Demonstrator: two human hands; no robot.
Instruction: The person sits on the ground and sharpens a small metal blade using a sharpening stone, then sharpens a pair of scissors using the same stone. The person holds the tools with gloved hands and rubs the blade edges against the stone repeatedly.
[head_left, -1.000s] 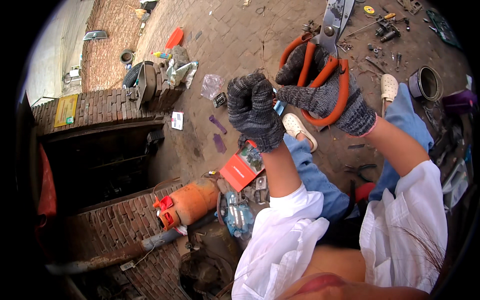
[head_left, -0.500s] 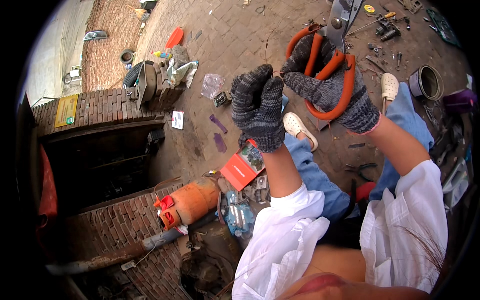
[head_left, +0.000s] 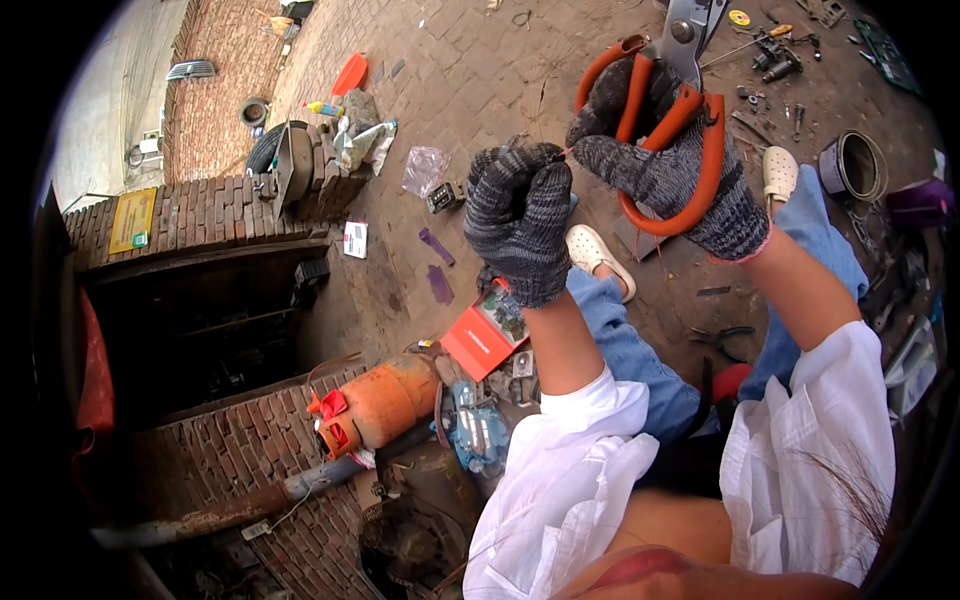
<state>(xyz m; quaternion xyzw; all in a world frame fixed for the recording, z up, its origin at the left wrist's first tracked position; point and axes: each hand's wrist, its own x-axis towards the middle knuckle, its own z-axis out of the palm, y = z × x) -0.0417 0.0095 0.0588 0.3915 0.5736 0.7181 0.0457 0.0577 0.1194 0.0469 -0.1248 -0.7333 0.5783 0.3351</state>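
Observation:
Both of my hands wear dark grey knitted gloves and meet near the upper middle. My left hand [head_left: 518, 220] is closed, thumb and fingertips pinched on a thin reddish strand [head_left: 566, 154], perhaps wire; most of it is hidden or too fine to follow. My right hand [head_left: 690, 180] is closed round a large pair of scissors [head_left: 713, 165] with orange-sleeved handles. The steel blades point up and away, partly cut off by the top edge. My right thumb and forefinger tips also pinch towards the strand, close beside the left fingertips.
Below my left hand lies an open red box [head_left: 478, 342] with small parts. An orange gas cylinder [head_left: 385, 400] lies to the left. Pliers [head_left: 722, 342] rest between my legs. At the right stand an open tin [head_left: 853, 165] and scattered metal parts [head_left: 775, 60].
Both hands have shifted slightly; the scissors have moved a little to the right and down with my right hand. The fingertips of both hands remain close together.

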